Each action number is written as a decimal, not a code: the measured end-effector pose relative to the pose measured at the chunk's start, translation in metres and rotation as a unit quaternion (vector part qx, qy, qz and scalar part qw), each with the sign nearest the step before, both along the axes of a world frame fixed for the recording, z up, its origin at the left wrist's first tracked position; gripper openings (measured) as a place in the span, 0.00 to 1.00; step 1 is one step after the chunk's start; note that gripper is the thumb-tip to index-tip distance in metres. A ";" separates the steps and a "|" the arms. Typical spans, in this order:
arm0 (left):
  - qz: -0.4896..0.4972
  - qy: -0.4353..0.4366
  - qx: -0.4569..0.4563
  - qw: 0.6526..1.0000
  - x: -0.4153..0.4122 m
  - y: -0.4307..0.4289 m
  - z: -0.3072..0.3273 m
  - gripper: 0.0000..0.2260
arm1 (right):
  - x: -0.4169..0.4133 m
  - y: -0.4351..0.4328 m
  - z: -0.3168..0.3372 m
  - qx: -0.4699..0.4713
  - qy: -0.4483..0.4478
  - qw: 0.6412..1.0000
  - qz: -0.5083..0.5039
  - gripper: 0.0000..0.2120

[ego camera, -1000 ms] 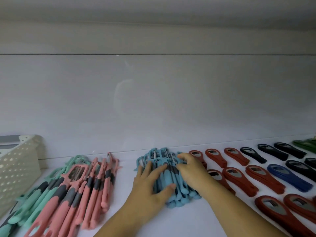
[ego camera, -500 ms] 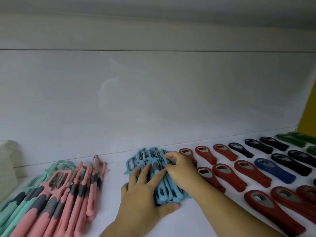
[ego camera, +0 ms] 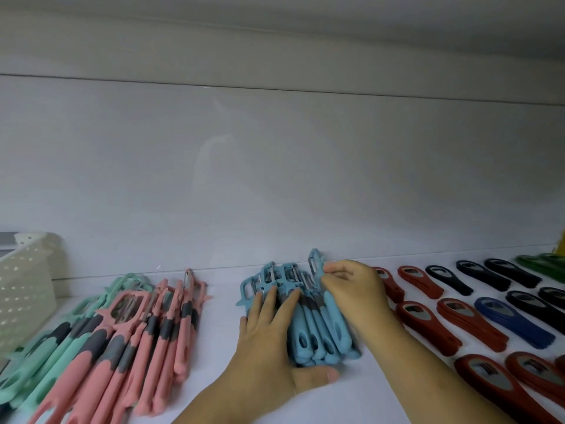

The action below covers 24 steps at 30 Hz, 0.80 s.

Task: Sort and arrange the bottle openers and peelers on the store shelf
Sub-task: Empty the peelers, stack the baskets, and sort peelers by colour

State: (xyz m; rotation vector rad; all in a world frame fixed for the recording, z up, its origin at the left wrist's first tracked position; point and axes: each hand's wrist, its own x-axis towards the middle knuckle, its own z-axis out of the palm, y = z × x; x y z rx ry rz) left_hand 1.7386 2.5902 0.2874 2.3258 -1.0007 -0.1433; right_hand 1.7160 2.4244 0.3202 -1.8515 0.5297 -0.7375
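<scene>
A bunch of blue peelers [ego camera: 318, 328] with grey grips lies in the middle of the white shelf [ego camera: 220, 332]. My left hand [ego camera: 269, 347] lies flat on the bunch's left side, fingers spread, thumb curled under the handle ends. My right hand [ego camera: 354, 292] pinches the head of the rightmost blue peeler, which sticks up above the rest. Pink peelers [ego camera: 146, 341] and mint-green peelers [ego camera: 55, 341] lie in rows at the left. Red bottle openers [ego camera: 428, 325], black ones [ego camera: 489, 276], a blue stack [ego camera: 513, 325] and green ones [ego camera: 544, 264] lie at the right.
A cream perforated basket [ego camera: 24, 289] stands at the far left against the shelf's white back wall [ego camera: 275, 179]. A yellow edge [ego camera: 562, 243] shows at the far right. Another shelf board runs overhead.
The view swung back to the left, so the basket shows again. My right hand lifted one blue peeler's head at the bunch's right side. My left hand slid down over the handles.
</scene>
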 end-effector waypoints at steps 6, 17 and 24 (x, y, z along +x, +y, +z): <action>-0.002 0.016 -0.056 0.998 -0.002 0.001 0.003 0.46 | 0.001 0.017 -0.001 0.014 0.014 0.991 0.134 0.09; 0.036 -0.026 -0.056 0.997 0.008 -0.004 -0.008 0.44 | -0.003 0.004 -0.003 -0.099 0.152 0.980 0.075 0.12; 0.038 -0.004 0.027 0.999 0.003 -0.004 0.000 0.52 | -0.006 0.007 -0.001 -0.135 0.152 0.975 0.085 0.10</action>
